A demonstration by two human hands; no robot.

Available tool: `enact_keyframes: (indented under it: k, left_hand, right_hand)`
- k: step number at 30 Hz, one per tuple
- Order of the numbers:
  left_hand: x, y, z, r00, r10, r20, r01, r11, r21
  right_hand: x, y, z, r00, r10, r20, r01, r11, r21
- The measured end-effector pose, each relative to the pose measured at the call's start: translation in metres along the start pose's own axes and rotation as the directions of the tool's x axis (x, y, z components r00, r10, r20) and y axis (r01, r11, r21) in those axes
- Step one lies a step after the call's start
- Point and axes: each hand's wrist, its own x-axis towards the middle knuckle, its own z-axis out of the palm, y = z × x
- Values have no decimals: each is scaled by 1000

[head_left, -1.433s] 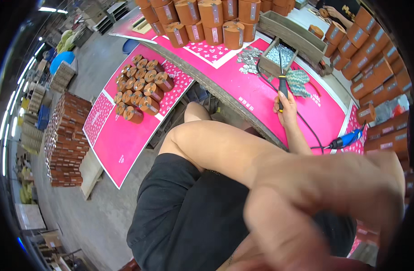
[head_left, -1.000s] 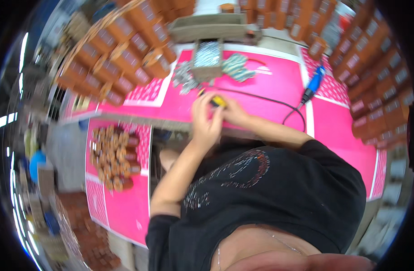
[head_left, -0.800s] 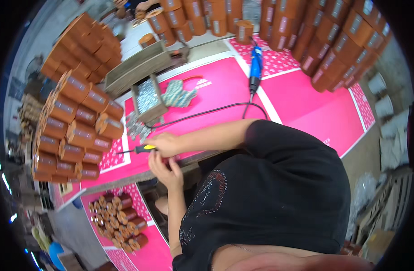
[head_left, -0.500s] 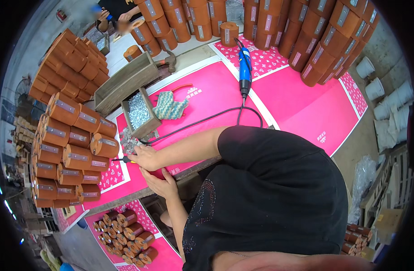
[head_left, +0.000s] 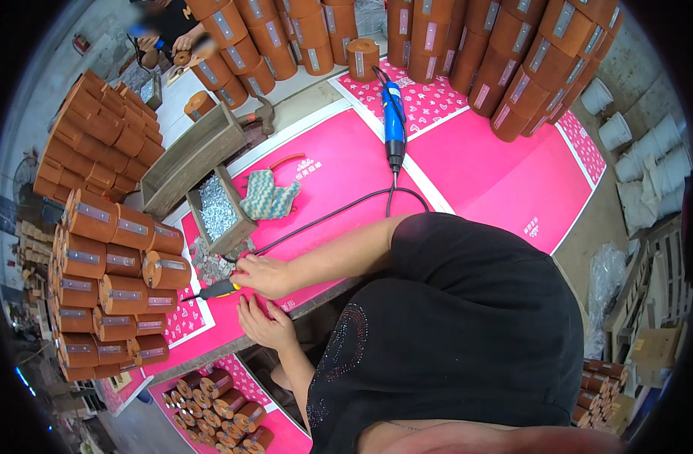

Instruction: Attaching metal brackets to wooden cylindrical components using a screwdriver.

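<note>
We note the right hand [head_left: 265, 274] clamped on a yellow-handled screwdriver [head_left: 214, 290] at the pink table [head_left: 505, 178] edge; the left hand [head_left: 265, 327] lies released below it; brown cylinders [head_left: 116, 284] stacked beside already bear metal plates; the tray of screws [head_left: 218, 208] remains well filled.

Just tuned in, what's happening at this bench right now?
A person in a black shirt is working at a pink-covered table. One hand grips a screwdriver with a yellow and black handle; which hand it is cannot be told from this twisted view. The other hand rests open at the table edge just below. Beside them sits a wooden tray of screws, with a folded glove next to it. A blue power tool lies unused further up, and brown cylinders are stacked all around.
</note>
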Motion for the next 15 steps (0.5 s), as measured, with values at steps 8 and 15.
enact_keyframes:
  k: [8, 15]
  left_hand:
    - [24, -17, -14, 968, -252, 8, 252, 966, -67]
    - [37, -46, 4, 941, -278, 195, 272, 961, 56]
  right_hand:
    - [-18, -3, -38, 986, -25, 167, 18, 999, 39]
    - [-29, 20, -191, 884, -247, -397, 316, 941, 120]
